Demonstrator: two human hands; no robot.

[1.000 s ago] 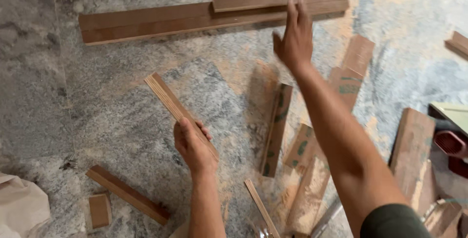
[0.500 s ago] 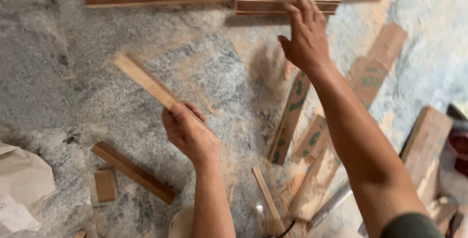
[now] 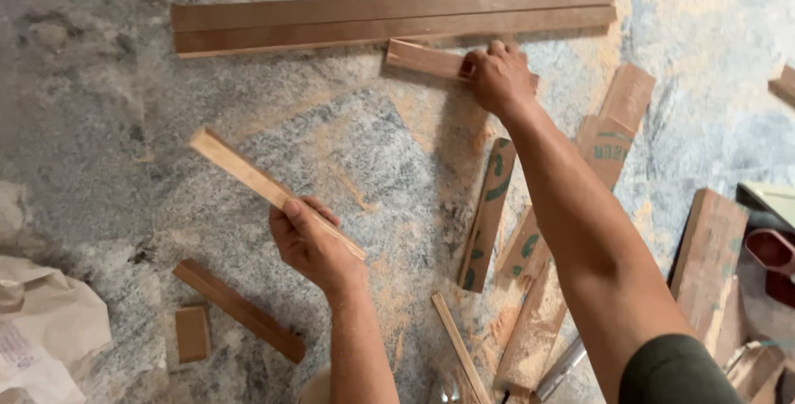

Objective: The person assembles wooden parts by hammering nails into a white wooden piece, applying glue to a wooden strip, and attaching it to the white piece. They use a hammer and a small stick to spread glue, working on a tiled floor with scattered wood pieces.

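Observation:
My left hand (image 3: 310,242) grips a thin pale wooden strip (image 3: 240,170) that slants up to the left above the stone floor. My right hand (image 3: 498,77) reaches far forward, its fingers closed on a short brown wooden piece (image 3: 422,59) lying on the floor. That short piece lies just below two long brown wooden battens (image 3: 389,19) stretched side by side across the far floor.
Sawdust covers the grey stone floor (image 3: 108,122). Offcuts with green print (image 3: 487,214) lie by my right arm. A dark strip (image 3: 240,310) and a small block (image 3: 192,334) lie at lower left, crumpled paper (image 3: 41,329) at the left edge, a board (image 3: 708,263) at right.
My right hand went from open above the short piece to closed on it. The view shifted, so the long battens sit lower in frame. My left hand kept holding the strip.

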